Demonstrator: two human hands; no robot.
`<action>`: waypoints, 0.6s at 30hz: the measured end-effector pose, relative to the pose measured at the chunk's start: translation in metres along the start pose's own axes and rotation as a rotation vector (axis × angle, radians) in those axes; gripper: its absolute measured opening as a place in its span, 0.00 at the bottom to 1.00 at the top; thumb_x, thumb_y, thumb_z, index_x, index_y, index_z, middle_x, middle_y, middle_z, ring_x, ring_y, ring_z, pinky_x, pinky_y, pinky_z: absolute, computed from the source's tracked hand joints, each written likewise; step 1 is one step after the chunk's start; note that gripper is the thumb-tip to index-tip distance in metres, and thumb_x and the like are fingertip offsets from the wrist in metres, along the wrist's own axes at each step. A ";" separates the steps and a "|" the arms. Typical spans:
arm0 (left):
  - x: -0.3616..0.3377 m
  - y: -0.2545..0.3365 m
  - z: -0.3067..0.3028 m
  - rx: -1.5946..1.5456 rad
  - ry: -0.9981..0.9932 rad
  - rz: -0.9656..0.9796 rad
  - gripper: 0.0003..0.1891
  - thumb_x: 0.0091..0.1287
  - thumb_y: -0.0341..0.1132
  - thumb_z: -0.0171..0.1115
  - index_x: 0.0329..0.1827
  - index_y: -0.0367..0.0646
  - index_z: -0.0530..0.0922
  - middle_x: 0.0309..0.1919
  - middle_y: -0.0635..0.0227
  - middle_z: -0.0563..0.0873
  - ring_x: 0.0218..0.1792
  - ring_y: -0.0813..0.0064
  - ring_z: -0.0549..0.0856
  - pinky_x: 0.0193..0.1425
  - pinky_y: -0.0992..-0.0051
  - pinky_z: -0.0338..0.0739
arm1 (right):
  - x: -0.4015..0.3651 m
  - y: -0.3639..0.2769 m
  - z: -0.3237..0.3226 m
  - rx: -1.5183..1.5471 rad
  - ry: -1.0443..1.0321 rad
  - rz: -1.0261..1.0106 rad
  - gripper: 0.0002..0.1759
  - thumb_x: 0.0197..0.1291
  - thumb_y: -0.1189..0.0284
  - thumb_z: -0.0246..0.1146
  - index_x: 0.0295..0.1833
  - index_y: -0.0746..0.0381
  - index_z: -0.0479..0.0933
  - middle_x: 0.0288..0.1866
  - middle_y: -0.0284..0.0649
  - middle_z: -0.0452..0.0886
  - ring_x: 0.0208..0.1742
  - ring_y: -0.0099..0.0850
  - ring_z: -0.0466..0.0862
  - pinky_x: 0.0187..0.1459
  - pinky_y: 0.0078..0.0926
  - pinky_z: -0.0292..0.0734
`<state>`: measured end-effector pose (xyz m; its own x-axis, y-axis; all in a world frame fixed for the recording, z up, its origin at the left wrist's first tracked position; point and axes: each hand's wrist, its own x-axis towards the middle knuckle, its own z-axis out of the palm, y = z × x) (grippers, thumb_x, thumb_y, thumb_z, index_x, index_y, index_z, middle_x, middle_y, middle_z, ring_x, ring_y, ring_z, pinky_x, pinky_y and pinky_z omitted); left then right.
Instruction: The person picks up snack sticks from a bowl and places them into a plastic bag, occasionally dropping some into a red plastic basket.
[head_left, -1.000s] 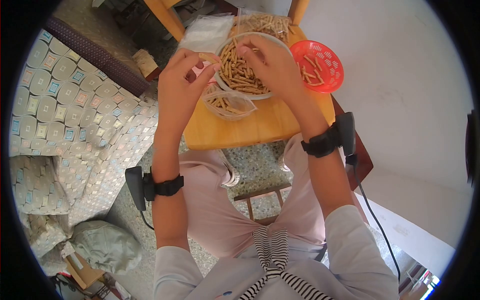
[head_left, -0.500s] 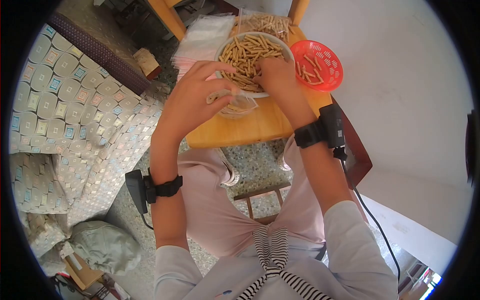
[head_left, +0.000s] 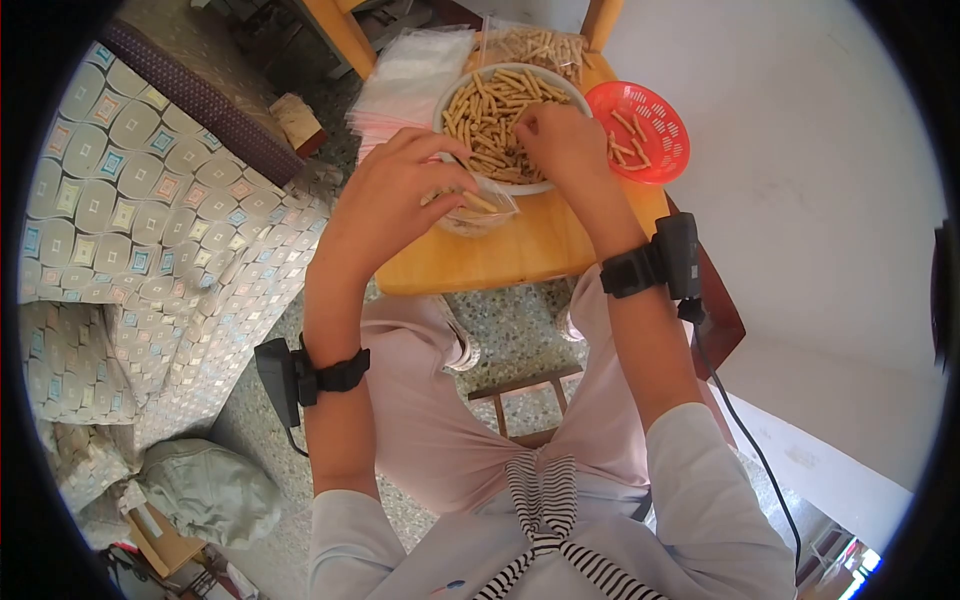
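Observation:
A white bowl [head_left: 440, 108] on the wooden chair seat is heaped with short tan stick-shaped pieces [head_left: 485, 115]. My left hand [head_left: 400, 190], at the bowl's near left, has its thumb and fingers curved around the mouth of a small clear plastic bag [head_left: 495, 208]. A few of the same sticks lie inside this bag. Over the right part of the bowl is my right hand [head_left: 568, 148], fingers curled and pinched above the sticks. Whether a stick is between those fingertips I cannot make out.
A red perforated basket [head_left: 675, 150] with several sticks stands right of the bowl. Flat clear bags [head_left: 410, 75] are stacked at the left, and a filled bag [head_left: 535, 45] lies behind. The wooden chair seat [head_left: 480, 268] ends just before my knees. A patterned cloth [head_left: 150, 210] covers furniture at left.
My right hand has lifted slightly out of the sticks, its fingertips now showing. My left hand stays at the bag, and a stick shows more plainly near the bag's mouth.

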<state>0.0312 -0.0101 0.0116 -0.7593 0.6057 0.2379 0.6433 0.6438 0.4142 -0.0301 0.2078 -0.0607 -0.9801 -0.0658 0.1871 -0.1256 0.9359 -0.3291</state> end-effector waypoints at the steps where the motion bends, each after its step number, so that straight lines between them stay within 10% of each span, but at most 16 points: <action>1: 0.000 -0.001 0.000 0.000 0.000 -0.001 0.08 0.57 0.28 0.71 0.40 0.46 0.88 0.54 0.70 0.86 0.58 0.62 0.81 0.62 0.65 0.77 | 0.000 -0.001 -0.003 0.053 0.006 0.017 0.13 0.63 0.58 0.63 0.42 0.54 0.87 0.36 0.42 0.88 0.42 0.43 0.88 0.42 0.42 0.82; 13: -0.004 -0.004 -0.004 0.079 0.010 -0.029 0.09 0.60 0.33 0.70 0.44 0.46 0.88 0.53 0.67 0.87 0.57 0.61 0.82 0.63 0.65 0.76 | 0.006 -0.010 -0.023 0.626 0.252 -0.095 0.14 0.67 0.60 0.65 0.48 0.60 0.83 0.38 0.42 0.88 0.39 0.37 0.88 0.41 0.33 0.81; 18: 0.008 0.003 -0.002 -0.015 0.351 -0.173 0.15 0.65 0.40 0.69 0.54 0.49 0.85 0.49 0.67 0.88 0.51 0.63 0.85 0.55 0.65 0.78 | 0.005 -0.021 -0.029 0.873 0.277 -0.325 0.11 0.65 0.68 0.67 0.49 0.61 0.83 0.41 0.39 0.89 0.40 0.33 0.88 0.42 0.30 0.81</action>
<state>0.0263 -0.0043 0.0167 -0.8452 0.2906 0.4484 0.5037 0.7136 0.4869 -0.0277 0.1981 -0.0259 -0.8208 -0.0877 0.5644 -0.5629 0.2926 -0.7730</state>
